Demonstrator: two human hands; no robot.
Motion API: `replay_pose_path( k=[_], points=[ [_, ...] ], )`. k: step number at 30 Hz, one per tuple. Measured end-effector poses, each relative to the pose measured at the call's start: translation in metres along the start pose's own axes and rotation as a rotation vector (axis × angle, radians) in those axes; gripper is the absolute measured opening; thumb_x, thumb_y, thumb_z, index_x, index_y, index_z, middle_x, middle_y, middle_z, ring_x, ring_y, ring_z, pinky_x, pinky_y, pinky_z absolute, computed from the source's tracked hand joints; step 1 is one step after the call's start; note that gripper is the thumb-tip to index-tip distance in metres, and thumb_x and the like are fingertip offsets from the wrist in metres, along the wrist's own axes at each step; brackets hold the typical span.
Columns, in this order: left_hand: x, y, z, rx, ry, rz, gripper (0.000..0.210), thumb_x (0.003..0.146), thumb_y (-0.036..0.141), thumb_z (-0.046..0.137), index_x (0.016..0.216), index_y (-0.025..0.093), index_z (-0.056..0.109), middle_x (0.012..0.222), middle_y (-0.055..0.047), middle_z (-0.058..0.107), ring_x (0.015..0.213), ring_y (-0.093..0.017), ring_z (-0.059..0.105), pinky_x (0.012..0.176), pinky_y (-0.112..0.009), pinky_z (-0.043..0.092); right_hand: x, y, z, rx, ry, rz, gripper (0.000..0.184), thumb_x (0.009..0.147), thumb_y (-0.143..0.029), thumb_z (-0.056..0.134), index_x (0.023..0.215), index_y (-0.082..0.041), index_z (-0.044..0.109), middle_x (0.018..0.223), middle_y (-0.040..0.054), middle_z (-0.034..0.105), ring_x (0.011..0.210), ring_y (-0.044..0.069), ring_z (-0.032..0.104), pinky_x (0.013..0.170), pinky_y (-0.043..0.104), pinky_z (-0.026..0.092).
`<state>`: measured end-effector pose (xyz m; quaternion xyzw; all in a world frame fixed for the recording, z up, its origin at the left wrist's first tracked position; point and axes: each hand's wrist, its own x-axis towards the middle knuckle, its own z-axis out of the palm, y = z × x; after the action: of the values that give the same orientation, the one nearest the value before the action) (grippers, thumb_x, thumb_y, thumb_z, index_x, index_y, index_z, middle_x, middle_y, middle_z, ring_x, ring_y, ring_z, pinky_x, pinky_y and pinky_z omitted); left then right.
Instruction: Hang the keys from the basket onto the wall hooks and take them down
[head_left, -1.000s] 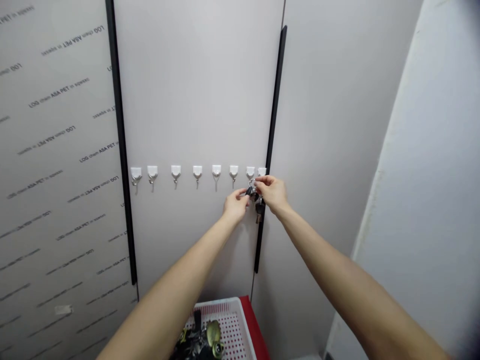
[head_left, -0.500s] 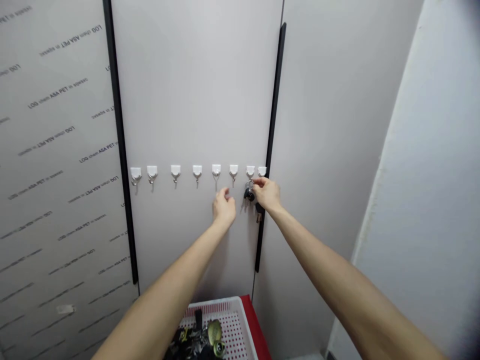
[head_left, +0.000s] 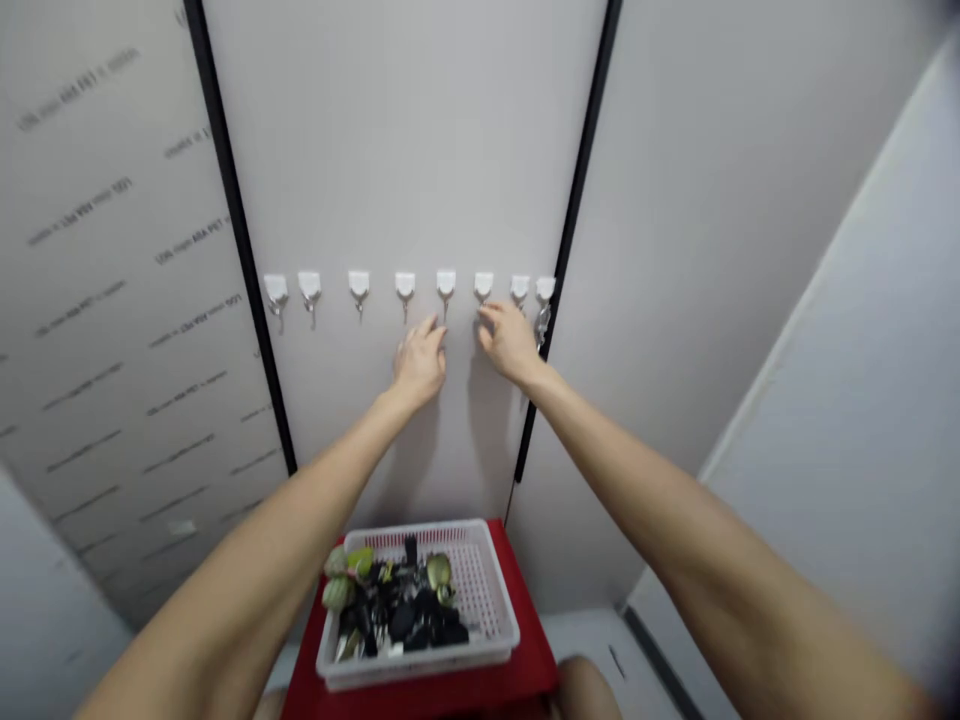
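Observation:
My right hand [head_left: 510,342] is raised to the wall panel, fingers apart and fingertips at the lower end of a white hook [head_left: 484,285]. Nothing shows in its fingers. Part of the neighbouring hook [head_left: 520,287] is covered by this hand, and whatever hangs there is hidden. From the rightmost hook [head_left: 545,289] hangs a blurred, silvery metal piece [head_left: 542,322]. My left hand [head_left: 421,360] is held against or just in front of the panel, below the middle hooks, with fingers spread and nothing visible in them.
Below, a white plastic basket [head_left: 487,610] holds several keys and key fobs [head_left: 412,610], plus green trinkets [head_left: 339,580]. It stands on a red stool or table [head_left: 529,640]. More white hooks [head_left: 359,284] run leftward in a row. Black strips [head_left: 574,220] edge the panel.
The view has tilted down, showing more of the basket. My right hand has let go of the bunch of keys and shifted left one hook. My left hand has opened and moved slightly left.

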<state>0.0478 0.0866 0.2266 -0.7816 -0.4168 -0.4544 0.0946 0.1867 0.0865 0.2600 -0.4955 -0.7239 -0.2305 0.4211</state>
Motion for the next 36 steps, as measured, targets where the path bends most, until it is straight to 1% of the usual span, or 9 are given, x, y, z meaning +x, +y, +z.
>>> replay_pose_path(
  k=[3,5,10,13,16,22,29,33,36],
  points=[
    [-0.047,-0.005,0.011,-0.116,-0.058,-0.084,0.033,0.064,0.008,0.036,0.095,0.012,0.046,0.106,-0.006,0.043,0.098,-0.014,0.038,0.084,-0.03,0.03,-0.025,0.002,0.012,0.075,0.054,0.018,0.03,0.064,-0.012,0.037,0.091,-0.012,0.049,0.093,0.008,0.048,0.085,0.017,0.045,0.076,0.034,0.032],
    [-0.091,-0.009,0.022,-0.189,-0.182,-0.12,0.029,0.065,0.01,0.036,0.092,0.013,0.047,0.097,-0.004,0.048,0.091,-0.012,0.042,0.081,-0.028,0.033,-0.062,-0.003,0.021,0.139,-0.035,0.04,0.029,0.064,-0.013,0.037,0.09,-0.014,0.05,0.089,0.0062,0.05,0.08,0.015,0.047,0.073,0.032,0.034],
    [-0.2,-0.017,0.05,-0.258,-0.547,-0.151,0.026,0.065,0.011,0.036,0.088,0.014,0.049,0.089,-0.005,0.051,0.084,-0.012,0.046,0.078,-0.026,0.036,-0.187,-0.034,0.048,0.31,-0.765,0.049,0.02,0.062,-0.014,0.041,0.075,-0.015,0.057,0.071,0.0026,0.057,0.063,0.01,0.05,0.06,0.021,0.037],
    [-0.231,-0.023,0.057,-0.256,-0.611,-0.175,0.027,0.066,0.01,0.035,0.088,0.014,0.05,0.091,-0.005,0.051,0.086,-0.012,0.045,0.079,-0.025,0.035,-0.237,-0.044,0.062,0.299,-1.01,0.069,0.019,0.061,-0.015,0.042,0.073,-0.016,0.057,0.066,0.0019,0.058,0.059,0.011,0.05,0.056,0.02,0.036],
    [-0.242,-0.025,0.054,-0.259,-0.614,-0.159,0.028,0.067,0.008,0.031,0.088,0.014,0.05,0.091,-0.006,0.05,0.085,-0.011,0.044,0.078,-0.024,0.036,-0.254,-0.046,0.064,0.263,-1.069,0.054,0.022,0.06,-0.021,0.045,0.079,-0.017,0.056,0.073,0.003,0.059,0.066,0.013,0.051,0.058,0.021,0.035],
    [-0.246,-0.024,0.051,-0.237,-0.67,-0.091,0.032,0.064,0.004,0.031,0.089,0.015,0.049,0.086,-0.005,0.051,0.082,-0.013,0.044,0.077,-0.025,0.036,-0.248,-0.047,0.065,0.206,-1.107,0.067,0.032,0.059,-0.025,0.048,0.091,-0.019,0.051,0.085,0.0049,0.056,0.076,0.015,0.05,0.062,0.022,0.034],
    [-0.246,-0.024,0.053,-0.243,-0.668,-0.108,0.034,0.063,0.003,0.032,0.09,0.016,0.049,0.085,-0.005,0.052,0.081,-0.013,0.045,0.075,-0.028,0.037,-0.249,-0.049,0.077,0.162,-1.088,0.075,0.023,0.06,-0.022,0.046,0.082,-0.017,0.051,0.075,0.0039,0.057,0.067,0.014,0.05,0.055,0.021,0.031],
    [-0.247,-0.024,0.053,-0.245,-0.662,-0.11,0.033,0.063,0.003,0.032,0.089,0.015,0.049,0.085,-0.006,0.053,0.082,-0.014,0.046,0.075,-0.028,0.037,-0.243,-0.04,0.073,0.173,-1.019,0.165,0.02,0.063,-0.013,0.037,0.076,-0.016,0.051,0.066,0.0025,0.056,0.059,0.01,0.048,0.052,0.019,0.03],
    [-0.247,-0.023,0.052,-0.239,-0.658,-0.116,0.034,0.063,0.003,0.032,0.091,0.014,0.048,0.085,-0.006,0.053,0.082,-0.014,0.046,0.075,-0.028,0.037,-0.241,-0.037,0.073,0.195,-1.026,0.143,0.02,0.062,-0.018,0.041,0.08,-0.017,0.051,0.071,0.0031,0.057,0.063,0.012,0.049,0.054,0.02,0.031]
  ],
)
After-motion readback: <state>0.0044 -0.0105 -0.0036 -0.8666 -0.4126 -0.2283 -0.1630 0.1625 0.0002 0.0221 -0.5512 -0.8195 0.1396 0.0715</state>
